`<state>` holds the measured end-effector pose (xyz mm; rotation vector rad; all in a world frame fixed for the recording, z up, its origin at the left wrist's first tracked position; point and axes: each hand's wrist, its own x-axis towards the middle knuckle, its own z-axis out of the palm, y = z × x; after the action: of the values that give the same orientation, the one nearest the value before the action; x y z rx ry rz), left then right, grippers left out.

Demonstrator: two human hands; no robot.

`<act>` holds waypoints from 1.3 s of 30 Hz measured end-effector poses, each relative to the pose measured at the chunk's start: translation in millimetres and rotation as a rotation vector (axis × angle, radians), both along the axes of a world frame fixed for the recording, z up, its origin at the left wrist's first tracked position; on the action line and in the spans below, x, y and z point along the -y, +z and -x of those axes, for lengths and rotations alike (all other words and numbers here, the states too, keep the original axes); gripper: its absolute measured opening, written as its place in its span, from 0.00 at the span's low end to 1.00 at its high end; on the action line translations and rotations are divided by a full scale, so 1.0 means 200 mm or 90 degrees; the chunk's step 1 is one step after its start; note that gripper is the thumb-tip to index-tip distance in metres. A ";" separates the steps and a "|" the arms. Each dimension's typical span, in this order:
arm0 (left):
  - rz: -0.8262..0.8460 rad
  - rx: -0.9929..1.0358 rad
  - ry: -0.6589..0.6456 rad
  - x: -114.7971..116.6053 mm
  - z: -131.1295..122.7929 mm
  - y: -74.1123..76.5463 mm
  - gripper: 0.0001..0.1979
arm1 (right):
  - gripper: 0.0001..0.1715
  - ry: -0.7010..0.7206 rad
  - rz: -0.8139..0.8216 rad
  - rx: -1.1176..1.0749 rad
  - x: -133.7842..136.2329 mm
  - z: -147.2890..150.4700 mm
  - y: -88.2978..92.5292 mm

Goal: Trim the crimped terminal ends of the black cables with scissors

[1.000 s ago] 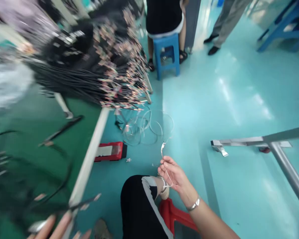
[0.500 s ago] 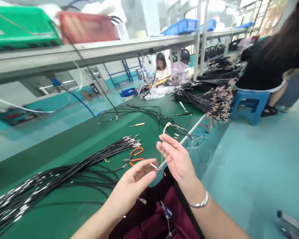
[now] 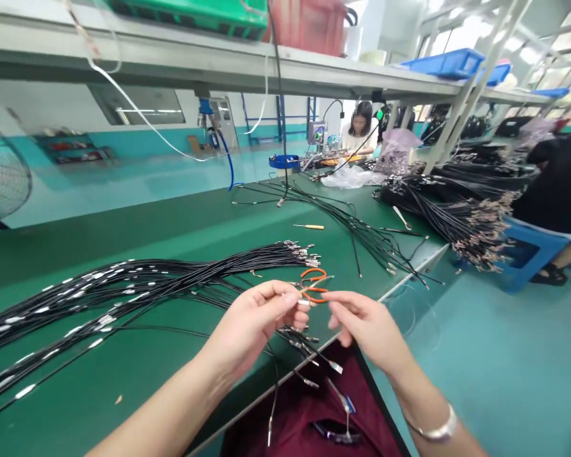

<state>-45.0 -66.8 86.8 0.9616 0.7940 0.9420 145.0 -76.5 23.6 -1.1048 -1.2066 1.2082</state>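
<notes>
My left hand (image 3: 259, 320) and my right hand (image 3: 364, 322) are raised close together over the near edge of the green bench (image 3: 181, 228). Both are pinched on a small thin piece with a pale metal end (image 3: 303, 303); I cannot make out more of it. Just behind the fingertips lie orange-handled cutters (image 3: 313, 284) on the bench. A long bundle of black cables with metal tips (image 3: 137, 289) stretches left from there. Loose cable ends (image 3: 314, 358) hang off the bench edge over my dark red lap.
A second pile of black cables (image 3: 461, 216) lies at the right end of the bench. A person in black sits on a blue stool (image 3: 528, 254) there. Another person works at the far end. A small yellow-handled tool (image 3: 309, 226) lies mid-bench. Blue bins (image 3: 445, 62) sit on the shelf above.
The view swung from the floor up to the bench. My right hand came up with a thin looped wire, my left hand met it, and both now pinch close together.
</notes>
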 end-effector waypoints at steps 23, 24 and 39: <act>0.117 0.027 -0.006 -0.19 0.04 -0.19 0.07 | 0.03 0.184 -0.237 -0.064 -0.29 0.19 -0.09; 0.114 0.006 -0.011 -0.19 0.04 -0.19 0.08 | 0.04 0.175 -0.242 -0.068 -0.29 0.19 -0.09; -0.110 -0.208 0.115 -0.18 0.04 -0.09 0.04 | 0.14 0.186 -0.003 -0.060 -0.23 0.16 0.02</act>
<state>-53.1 -31.1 69.4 1.2297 1.1021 1.0347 113.4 -30.1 28.2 -0.8772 -1.3296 1.4599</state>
